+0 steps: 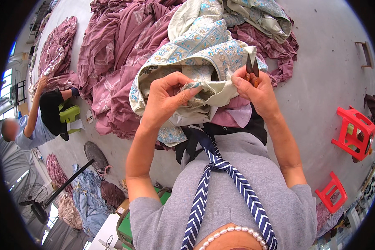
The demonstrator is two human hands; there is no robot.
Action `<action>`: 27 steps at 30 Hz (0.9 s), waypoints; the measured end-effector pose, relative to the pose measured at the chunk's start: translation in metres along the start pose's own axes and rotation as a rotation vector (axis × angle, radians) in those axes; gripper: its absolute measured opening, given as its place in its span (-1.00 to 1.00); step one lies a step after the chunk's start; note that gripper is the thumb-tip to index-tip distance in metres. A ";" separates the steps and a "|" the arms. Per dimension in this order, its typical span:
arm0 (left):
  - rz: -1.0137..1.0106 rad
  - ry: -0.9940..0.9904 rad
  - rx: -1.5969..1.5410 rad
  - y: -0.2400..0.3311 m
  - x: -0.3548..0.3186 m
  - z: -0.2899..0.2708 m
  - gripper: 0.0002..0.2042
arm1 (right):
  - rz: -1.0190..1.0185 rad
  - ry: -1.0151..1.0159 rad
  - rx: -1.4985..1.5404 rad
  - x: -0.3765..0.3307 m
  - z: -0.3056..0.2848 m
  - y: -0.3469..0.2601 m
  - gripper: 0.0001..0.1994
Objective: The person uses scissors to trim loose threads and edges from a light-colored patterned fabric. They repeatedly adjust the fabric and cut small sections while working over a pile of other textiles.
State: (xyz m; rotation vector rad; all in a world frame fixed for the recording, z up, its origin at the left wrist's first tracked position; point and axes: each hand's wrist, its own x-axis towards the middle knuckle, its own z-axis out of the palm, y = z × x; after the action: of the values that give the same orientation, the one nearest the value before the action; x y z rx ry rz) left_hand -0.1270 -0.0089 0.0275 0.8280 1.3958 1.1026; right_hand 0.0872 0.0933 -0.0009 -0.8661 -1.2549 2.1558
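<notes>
grey workshop floor (327, 41), a big heap of mauve printed fabric (116, 54) piled across it; another person (46, 129) seated far left, one hand at more mauve cloth. pale green printed cloth (196, 46), blue and tan motifs, lies over the lap and runs forward onto the heap. handling, by judgement: soft, limp, light at the edge, though the bunched bulk would likely drag; woven look, probably not slippery; frayed edge could shed threads. best grip seems thumb and forefinger close to the edge, either side of the worked stretch. left hand (166, 98) pinches the frayed edge between thumb and fingertips; right hand (256, 89) pinches a plain pale part, dark-bladed snips (255, 70) tucked in the same hand, blades pointing away from the body. held stretch sits between the hands, main folds just beyond them.
</notes>
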 end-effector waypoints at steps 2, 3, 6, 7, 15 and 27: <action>0.058 0.057 0.006 -0.004 -0.001 0.003 -0.89 | -0.014 0.024 0.013 -0.004 0.002 -0.001 -0.87; 0.088 0.086 0.008 -0.005 -0.001 0.004 -0.88 | -0.038 0.013 0.014 -0.006 0.002 -0.001 -0.87; 0.142 0.169 0.017 0.000 -0.001 0.008 -0.90 | -0.105 -0.022 -0.013 -0.013 0.004 -0.003 -0.87; 0.201 0.193 0.052 -0.002 0.000 0.008 -0.90 | -0.125 -0.034 -0.042 -0.016 0.006 -0.005 -0.87; 0.420 0.288 0.294 -0.001 0.008 0.007 -0.89 | -0.272 0.068 -0.364 -0.021 0.025 -0.025 -0.82; 0.459 0.248 0.517 0.010 0.001 0.012 -0.89 | -0.272 0.057 -0.500 0.012 0.027 -0.009 -0.85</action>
State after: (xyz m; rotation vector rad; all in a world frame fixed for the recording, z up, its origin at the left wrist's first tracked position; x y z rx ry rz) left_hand -0.1166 -0.0029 0.0374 1.4777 1.7890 1.2329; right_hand 0.0606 0.0902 0.0136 -0.8762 -1.8039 1.6184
